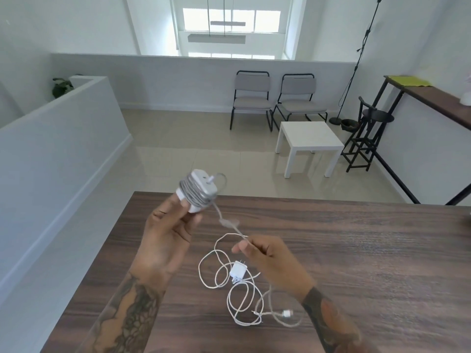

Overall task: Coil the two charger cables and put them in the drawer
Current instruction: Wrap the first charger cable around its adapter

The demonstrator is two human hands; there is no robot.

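Observation:
My left hand (pixel 165 238) grips a white charger block (pixel 197 191) held above the far edge of the dark wooden table (pixel 356 250). Several turns of grey cable are wound around the block. The loose end of that cable (pixel 228 222) runs down to my right hand (pixel 270 261), which pinches it between thumb and fingers. Below my hands a second, small white plug charger (pixel 238 271) lies on the table with its white cable (pixel 237 299) spread in loose loops. Its connector end (pixel 287 313) lies near my right wrist. No drawer is in view.
Beyond the table lies a tiled floor with a small white side table (pixel 308 141), two grey chairs (pixel 275 98) against the low wall, and a black stool (pixel 367 136) beside a high bench on the right. A white half wall (pixel 63 128) runs along the left.

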